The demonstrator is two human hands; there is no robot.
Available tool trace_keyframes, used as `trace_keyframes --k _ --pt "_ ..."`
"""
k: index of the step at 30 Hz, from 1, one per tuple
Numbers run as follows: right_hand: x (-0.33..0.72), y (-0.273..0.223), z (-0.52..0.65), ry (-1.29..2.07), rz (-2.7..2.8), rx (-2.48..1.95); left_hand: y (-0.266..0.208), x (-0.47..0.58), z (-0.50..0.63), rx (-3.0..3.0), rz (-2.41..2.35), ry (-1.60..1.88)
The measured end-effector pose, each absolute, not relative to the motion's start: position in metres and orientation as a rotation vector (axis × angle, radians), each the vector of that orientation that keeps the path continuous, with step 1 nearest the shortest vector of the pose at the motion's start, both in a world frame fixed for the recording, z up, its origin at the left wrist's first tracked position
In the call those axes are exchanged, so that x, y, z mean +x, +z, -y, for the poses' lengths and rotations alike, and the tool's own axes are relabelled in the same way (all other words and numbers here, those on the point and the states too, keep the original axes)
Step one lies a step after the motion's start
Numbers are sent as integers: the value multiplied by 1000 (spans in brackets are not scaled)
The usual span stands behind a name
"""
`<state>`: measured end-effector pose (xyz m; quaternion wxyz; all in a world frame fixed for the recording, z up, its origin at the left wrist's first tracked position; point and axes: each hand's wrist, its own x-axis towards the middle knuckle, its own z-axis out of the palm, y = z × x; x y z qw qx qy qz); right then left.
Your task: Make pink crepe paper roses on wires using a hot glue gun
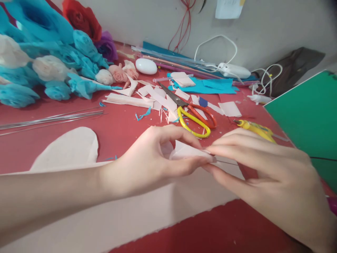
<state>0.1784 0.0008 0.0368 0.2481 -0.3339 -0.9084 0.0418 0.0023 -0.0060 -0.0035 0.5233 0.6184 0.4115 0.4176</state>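
Observation:
Between my hands is a small rolled piece of pale pink crepe paper [188,151], wrapped into a cone-like shape with its wide end to the left. My left hand [155,158] pinches it between thumb and fingers. At the narrow end, the fingertips of my right hand [268,168] press together on the paper. A thin dark wire [226,161] runs from that end under my right hand and shows again at the right. Beneath both hands lies a long pale pink crepe paper sheet [147,211], and a rounded pale piece [70,147] lies beyond my left forearm.
Scissors [195,114] with yellow and red handles lie among paper scraps [158,98]. A yellow glue gun [255,130] is beyond my right hand, near a green board [305,116]. Blue paper flowers [58,89] and metal wires [52,119] occupy the left.

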Motion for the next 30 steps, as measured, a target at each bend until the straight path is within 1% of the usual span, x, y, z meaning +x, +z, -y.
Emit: trace_keyframes --k 9,15,23,28,30 --pt "182 36 -1 -27 2527 -754 -3 0 5 1479 -1045 973" --pt "180 40 -3 -224 2569 -686 -2 -1 7 1476 -1004 1000" --pt "179 42 -1 -247 2552 -701 -4 0 7 1441 -970 1013" --pt "181 41 -3 -475 2685 -618 -7 0 6 1411 -914 1034" --pt "180 40 -3 -494 2663 -609 -7 1 6 1424 -931 1030"
